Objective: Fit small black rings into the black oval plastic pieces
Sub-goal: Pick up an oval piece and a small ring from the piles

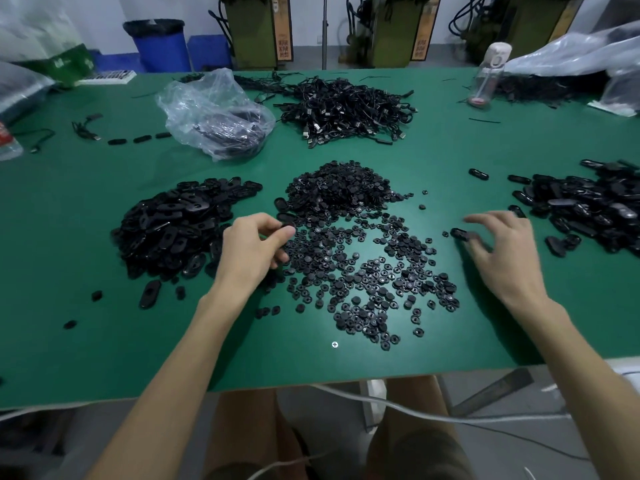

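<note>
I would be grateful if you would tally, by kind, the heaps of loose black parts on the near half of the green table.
Heaps of black oval plastic pieces: 2
Heaps of small black rings: 1
Total: 3

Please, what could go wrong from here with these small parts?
1. The rings lie scattered toward the table edge; a forearm sweep might push some off.
2. The right hand is blurred beside a loose oval piece; a quick toss could drop it among the rings, not on the right pile.
</note>
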Tool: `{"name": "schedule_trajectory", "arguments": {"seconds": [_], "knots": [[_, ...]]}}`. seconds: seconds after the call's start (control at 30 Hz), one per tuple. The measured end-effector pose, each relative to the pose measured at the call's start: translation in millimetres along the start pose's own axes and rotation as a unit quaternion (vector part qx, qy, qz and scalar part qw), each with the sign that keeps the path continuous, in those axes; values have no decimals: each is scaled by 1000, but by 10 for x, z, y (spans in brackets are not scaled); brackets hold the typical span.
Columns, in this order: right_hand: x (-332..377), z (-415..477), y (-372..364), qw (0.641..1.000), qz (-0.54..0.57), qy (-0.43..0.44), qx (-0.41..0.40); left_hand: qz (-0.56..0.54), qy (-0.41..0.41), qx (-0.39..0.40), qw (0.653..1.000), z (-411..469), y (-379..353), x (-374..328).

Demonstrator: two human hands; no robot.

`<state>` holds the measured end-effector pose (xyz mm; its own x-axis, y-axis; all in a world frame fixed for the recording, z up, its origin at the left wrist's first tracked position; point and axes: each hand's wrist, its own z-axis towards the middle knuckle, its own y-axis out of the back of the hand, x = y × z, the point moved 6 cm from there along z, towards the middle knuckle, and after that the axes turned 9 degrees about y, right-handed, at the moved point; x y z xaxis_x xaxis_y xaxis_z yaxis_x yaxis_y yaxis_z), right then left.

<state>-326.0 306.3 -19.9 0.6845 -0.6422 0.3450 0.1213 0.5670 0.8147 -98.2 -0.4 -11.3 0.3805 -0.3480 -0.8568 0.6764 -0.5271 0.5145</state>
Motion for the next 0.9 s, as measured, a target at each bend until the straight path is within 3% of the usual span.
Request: {"name": "schedule_trajectory", "arguments": {"seconds": [0.17, 0.43, 0.6, 0.8, 0.9], "knots": [[186, 24, -161, 998, -23, 34, 49, -91, -20, 51, 994, -32, -256, -122], [6, 7, -132, 997, -49, -52, 34, -240, -3, 114, 964, -95, -419, -165], [216, 27, -93, 1000, 0, -15, 0, -282, 25, 150, 947, -102, -488, -157], [647, 6, -350, 995, 31, 14, 95, -338, 84, 209, 914, -114, -634, -199], [745, 19, -413, 996, 36, 15, 82, -355, 91, 230, 902, -119, -720, -215]]}}
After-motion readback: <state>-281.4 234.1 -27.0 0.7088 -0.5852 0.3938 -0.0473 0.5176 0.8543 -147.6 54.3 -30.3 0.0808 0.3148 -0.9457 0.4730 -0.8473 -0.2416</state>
